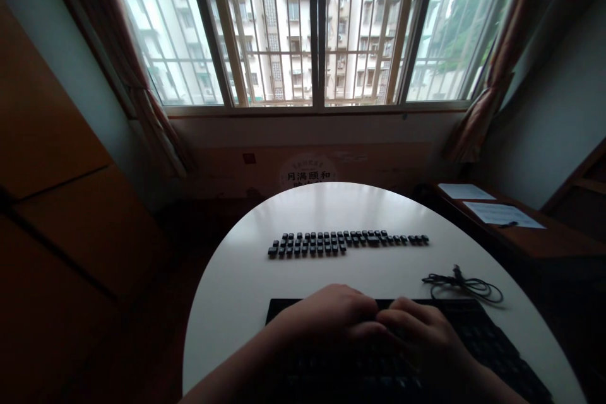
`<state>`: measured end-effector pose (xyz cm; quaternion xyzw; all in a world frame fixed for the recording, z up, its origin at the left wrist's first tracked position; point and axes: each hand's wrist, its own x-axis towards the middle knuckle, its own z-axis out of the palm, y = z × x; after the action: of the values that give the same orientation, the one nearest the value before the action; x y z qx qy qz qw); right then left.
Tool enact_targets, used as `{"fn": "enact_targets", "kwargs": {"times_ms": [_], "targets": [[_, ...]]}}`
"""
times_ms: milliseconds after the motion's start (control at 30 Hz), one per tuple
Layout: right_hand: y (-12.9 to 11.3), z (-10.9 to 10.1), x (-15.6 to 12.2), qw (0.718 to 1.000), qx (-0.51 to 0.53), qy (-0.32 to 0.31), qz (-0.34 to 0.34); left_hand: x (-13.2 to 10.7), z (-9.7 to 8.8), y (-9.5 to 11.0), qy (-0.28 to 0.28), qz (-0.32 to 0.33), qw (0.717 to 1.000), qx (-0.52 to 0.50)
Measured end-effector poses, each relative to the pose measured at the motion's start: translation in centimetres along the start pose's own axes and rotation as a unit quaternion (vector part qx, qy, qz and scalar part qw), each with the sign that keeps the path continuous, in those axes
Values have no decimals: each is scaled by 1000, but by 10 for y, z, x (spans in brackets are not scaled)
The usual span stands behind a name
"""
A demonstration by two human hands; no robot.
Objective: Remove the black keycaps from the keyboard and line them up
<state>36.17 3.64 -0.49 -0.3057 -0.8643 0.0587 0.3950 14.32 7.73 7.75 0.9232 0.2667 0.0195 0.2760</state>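
A black keyboard (490, 334) lies on a round white table (231, 303), its middle part covered by my hands and deep shadow. Over its upper edge, my left hand (334, 310) bends inward with the fingers curled closed. Against its fingertips rests my right hand (421, 325), fingers also curled together. Anything between the fingers is hidden from me. Beyond the keyboard, loose black keycaps (320, 250) stand in several neat rows. On the right, the coiled black cable (457, 273) with a plug lies just behind the keyboard.
To the right, a brown side table (558, 243) holds paper sheets (497, 211) and a dark pen (509, 225). Orange-brown cabinets (61, 202) stand at left. A barred window (315, 44) with curtains (492, 88) is ahead.
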Motion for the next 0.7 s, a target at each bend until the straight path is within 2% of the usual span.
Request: {"fn": "enact_targets", "kwargs": {"times_ms": [167,233,333,433,600,700], "targets": [[13,-5,3,996,3,-8,93,-5,-3,-14,37,-61,995,74],[20,-12,12,989,-24,-41,138,-7,-4,-26,54,-90,990,98],[31,-24,34,975,-52,-127,175,-6,-3,-45,34,-126,986,106],[49,-28,65,967,-56,-153,195,-3,-1,-57,7,-151,983,106],[88,-12,114,945,-89,-199,245,0,-1,-61,-23,-172,981,88],[105,7,123,935,-110,-216,260,-1,-1,-62,-22,-168,982,83]]}}
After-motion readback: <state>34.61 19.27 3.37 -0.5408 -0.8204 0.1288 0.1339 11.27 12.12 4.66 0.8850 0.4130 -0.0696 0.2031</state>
